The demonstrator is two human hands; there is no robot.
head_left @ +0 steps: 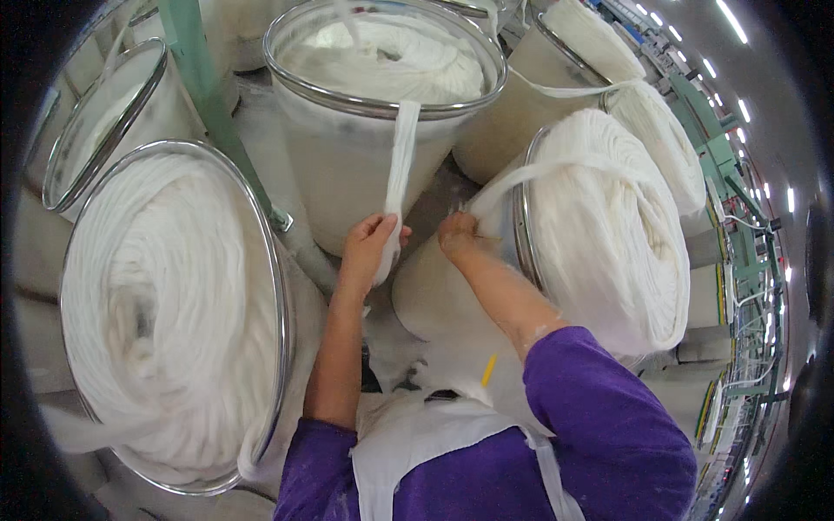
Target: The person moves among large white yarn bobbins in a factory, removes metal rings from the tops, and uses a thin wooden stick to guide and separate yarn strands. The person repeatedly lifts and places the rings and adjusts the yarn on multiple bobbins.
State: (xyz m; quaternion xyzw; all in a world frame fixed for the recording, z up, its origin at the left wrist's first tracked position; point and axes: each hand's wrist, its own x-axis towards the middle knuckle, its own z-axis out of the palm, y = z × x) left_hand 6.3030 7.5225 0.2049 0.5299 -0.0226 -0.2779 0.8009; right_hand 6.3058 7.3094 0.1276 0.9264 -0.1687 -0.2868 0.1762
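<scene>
My left hand (372, 246) is closed around a flat white fibre sliver (401, 161). That strand hangs over the metal rim of the tall can (347, 156) in front of me, and its tail drops below my fingers. To the right, my right hand (460, 236) is closed at the end of a second white sliver (556, 169). This one runs across from the heaped coil (608, 234) in the right-hand can. Slight blur hides exactly how the fingers of my right hand grip it. The two hands are apart, with a gap between the strands.
A large can of coiled sliver (174, 295) stands close on the left, next to a green metal post (208, 104). More filled cans (530, 113) crowd the back. Green machine framing (721, 165) lines the far right. A yellow strip (488, 370) shows near my apron.
</scene>
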